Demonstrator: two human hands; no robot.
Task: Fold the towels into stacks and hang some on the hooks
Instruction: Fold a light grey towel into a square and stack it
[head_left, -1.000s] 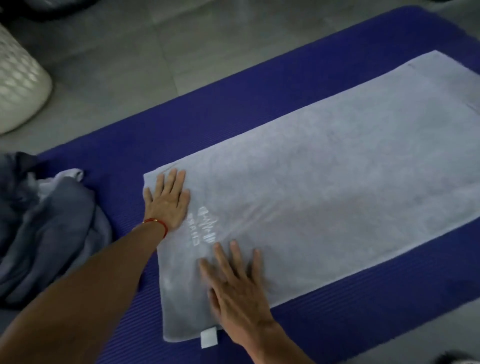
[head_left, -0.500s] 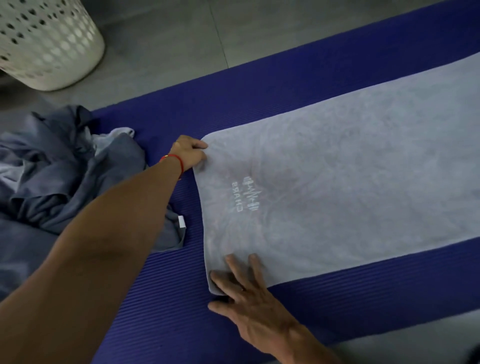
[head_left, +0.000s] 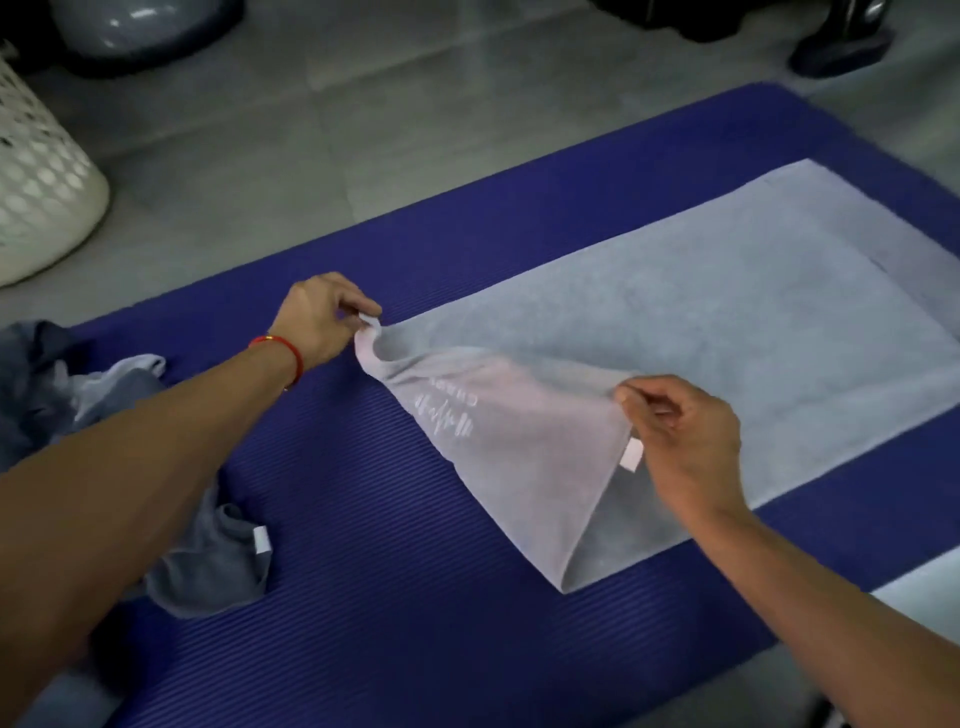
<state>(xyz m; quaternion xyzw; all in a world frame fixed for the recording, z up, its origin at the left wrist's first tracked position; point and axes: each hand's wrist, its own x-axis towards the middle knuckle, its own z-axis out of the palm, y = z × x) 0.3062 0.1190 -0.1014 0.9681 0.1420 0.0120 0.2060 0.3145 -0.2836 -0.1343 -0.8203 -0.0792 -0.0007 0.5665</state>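
- pale grey terry towel (head_left: 701, 312) lies flat on a ribbed blue mat (head_left: 389, 597), its near end raised off it.
- left hand (head_left: 317, 319) pinches the far-left corner; right hand (head_left: 680, 441) pinches the near corner beside a white tag (head_left: 631, 457).
- rumpled dark grey towels (head_left: 208, 561) lie at left.

Pale grey towel (head_left: 701, 322): matt terry cloth, fine nap; white woven tag (head_left: 631, 460) at its lifted edge. Mat (head_left: 389, 597) beneath the towel: blue foam, matt, finely ribbed. Left of the towel, dark grey towels (head_left: 208, 561): soft matt cloth, crumpled. Basket (head_left: 36, 197): cream perforated plastic. Floor (head_left: 363, 130): smooth grey tile, slight sheen.
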